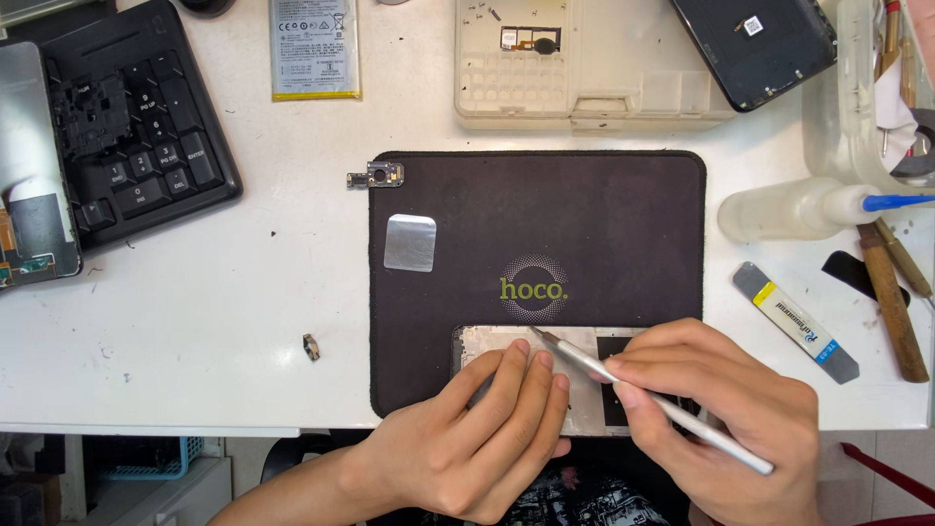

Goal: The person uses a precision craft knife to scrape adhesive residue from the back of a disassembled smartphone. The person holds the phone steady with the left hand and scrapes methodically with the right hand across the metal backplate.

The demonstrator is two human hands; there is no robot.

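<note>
White table (243, 321) bears a black work mat (584, 224). A silver phone frame (584, 343) lies at the mat's near edge. Left hand (477, 438), fingers flat, presses the frame. Right hand (726, 414) grips a metal craft knife (643, 394), tip on the frame.

mat (584, 214): matt black cloth | tool (643, 394): smooth brushed metal | phone frame (575, 343), 6 o'clock of mat: dull scuffed metal | bench (243, 321): glossy white
</note>
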